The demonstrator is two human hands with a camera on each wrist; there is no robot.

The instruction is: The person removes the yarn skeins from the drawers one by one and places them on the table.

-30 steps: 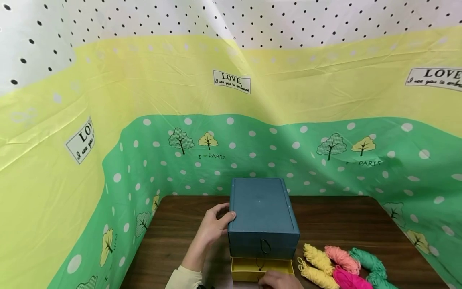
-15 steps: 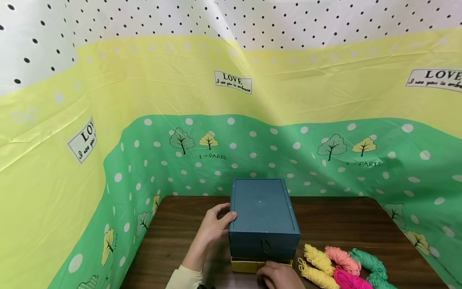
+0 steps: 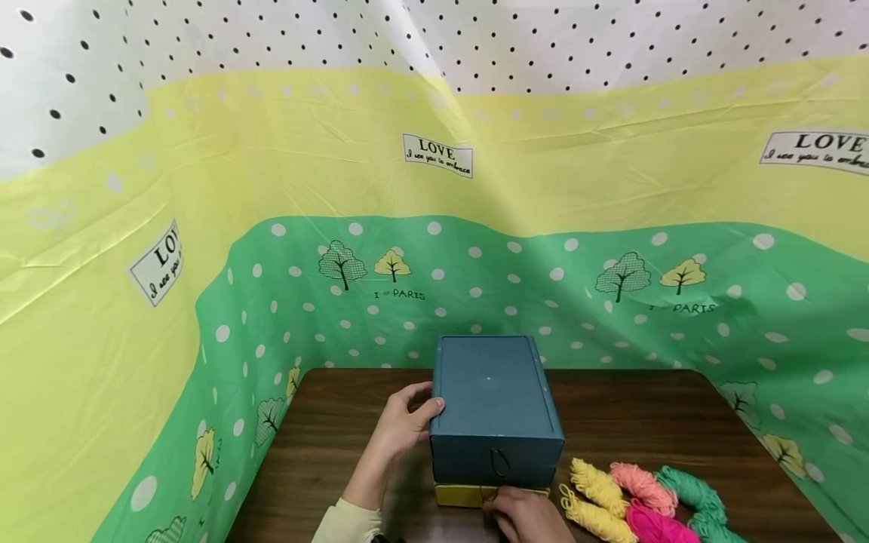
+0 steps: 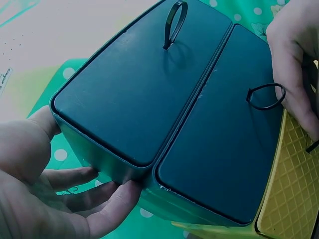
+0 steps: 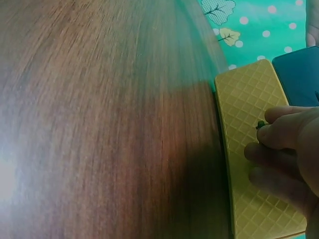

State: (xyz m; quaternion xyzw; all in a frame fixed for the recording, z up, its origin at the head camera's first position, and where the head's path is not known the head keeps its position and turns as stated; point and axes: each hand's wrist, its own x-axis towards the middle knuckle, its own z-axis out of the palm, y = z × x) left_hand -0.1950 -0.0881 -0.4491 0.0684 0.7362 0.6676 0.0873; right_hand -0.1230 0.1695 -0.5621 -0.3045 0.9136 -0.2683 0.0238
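A dark blue mini drawer cabinet [image 3: 490, 388] stands on the wooden table, with two blue drawer fronts and black zip-tie loops in the left wrist view. Under them is a yellow drawer [image 3: 458, 495] with a waffle-patterned front, pushed in nearly flush. My left hand [image 3: 400, 426] rests on the cabinet's left side, thumb over the top edge and fingertips against the side wall. At the yellow front, my right hand [image 3: 526, 516] pinches the small dark pull loop [image 5: 260, 125] between thumb and forefinger, its other fingers bent against the front. The drawer's inside is hidden.
Right of the cabinet lie several yarn skeins: yellow ones [image 3: 599, 486], a coral one [image 3: 645, 486], a magenta one [image 3: 658, 524] and green yarn [image 3: 695, 494]. A patterned curtain [image 3: 516, 286] hangs behind and along the sides of the table [image 3: 624, 415].
The yellow drawer has slid inward from partly pulled out to nearly closed, my right hand moving with it. My left hand has stayed on the cabinet's side.
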